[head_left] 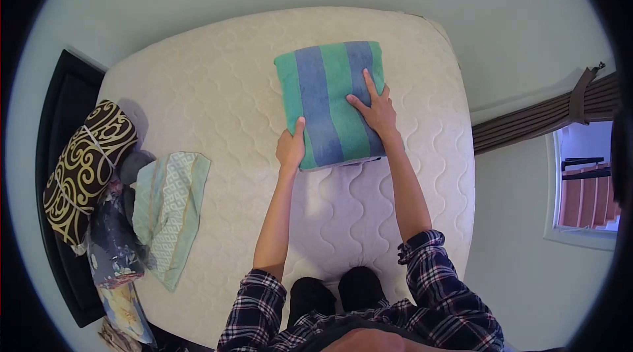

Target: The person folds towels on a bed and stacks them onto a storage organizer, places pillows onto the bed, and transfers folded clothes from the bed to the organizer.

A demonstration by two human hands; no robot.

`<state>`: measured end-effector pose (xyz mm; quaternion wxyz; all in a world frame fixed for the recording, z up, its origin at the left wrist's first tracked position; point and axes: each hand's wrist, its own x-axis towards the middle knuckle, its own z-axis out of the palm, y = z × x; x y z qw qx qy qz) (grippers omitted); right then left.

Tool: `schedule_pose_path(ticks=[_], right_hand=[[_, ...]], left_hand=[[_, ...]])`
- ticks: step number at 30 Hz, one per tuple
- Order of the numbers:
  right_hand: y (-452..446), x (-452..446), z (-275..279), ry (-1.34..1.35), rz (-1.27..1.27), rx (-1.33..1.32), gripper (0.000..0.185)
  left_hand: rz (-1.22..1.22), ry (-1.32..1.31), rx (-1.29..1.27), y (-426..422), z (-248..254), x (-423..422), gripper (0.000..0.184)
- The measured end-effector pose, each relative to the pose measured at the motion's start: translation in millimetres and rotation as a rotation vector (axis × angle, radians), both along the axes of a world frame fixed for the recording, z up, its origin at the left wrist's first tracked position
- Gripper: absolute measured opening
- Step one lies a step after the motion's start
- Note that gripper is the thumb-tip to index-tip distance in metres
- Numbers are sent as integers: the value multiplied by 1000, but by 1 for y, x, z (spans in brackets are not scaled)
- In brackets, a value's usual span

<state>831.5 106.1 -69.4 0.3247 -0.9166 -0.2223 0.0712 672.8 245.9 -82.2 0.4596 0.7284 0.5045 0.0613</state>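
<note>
One hand (290,148), the left, clamps the edge of a folded towel (315,95); the right hand (380,115), fingers spread apart, rests on top. The towel lies on a mattress (227,95), well apart from some pillows (92,164).

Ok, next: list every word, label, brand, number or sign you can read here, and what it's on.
None: no readable text anywhere in view.
Striped cloth: stripes only.
Mattress: wavy quilting, no label legible.
Brown bundle: swirls, not letters.
Green cloth: pattern only.
Curtain: no markings visible.
</note>
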Motion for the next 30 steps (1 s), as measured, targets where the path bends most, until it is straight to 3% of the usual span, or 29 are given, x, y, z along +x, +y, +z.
schedule_pose_path(ticks=[2, 4, 5, 7, 10, 14, 17, 20, 24, 26, 28, 30], right_hand=[[1, -2, 4, -76, -33, -83, 70], [3, -12, 16, -159, -68, -169, 68], [5, -24, 22, -315, -61, -241, 62], [10, -46, 22, -462, -39, -307, 57], [20, -72, 8, -393, 136, -166, 49], [27, -73, 4, -512, 107, -217, 46], [31, -75, 7, -534, 114, -248, 46], [30, -71, 8, -546, 118, -276, 46], [28, -72, 8, -567, 114, -358, 46], [29, -74, 11, -578, 117, -375, 46], [32, -77, 9, -593, 117, -397, 46], [33, -79, 9, -641, 89, -402, 45]], left_hand=[[-51, 114, 46, -4, 17, 4, 49], [-30, 36, 510, -15, 29, 8, 46], [-22, 34, 516, -21, 33, 10, 46], [-153, -49, 961, -34, 38, 11, 46], [-325, 23, 899, -47, 20, 15, 48], [-266, 73, 815, -40, 10, 15, 52], [-392, -68, 739, -26, 17, 0, 53], [-199, -232, 602, 5, -14, -52, 57], [111, 264, 764, 78, -85, -212, 80], [289, 603, 707, 108, -99, -298, 90], [297, 857, 807, 119, -104, -370, 90], [298, 809, 602, 121, -93, -416, 80]])
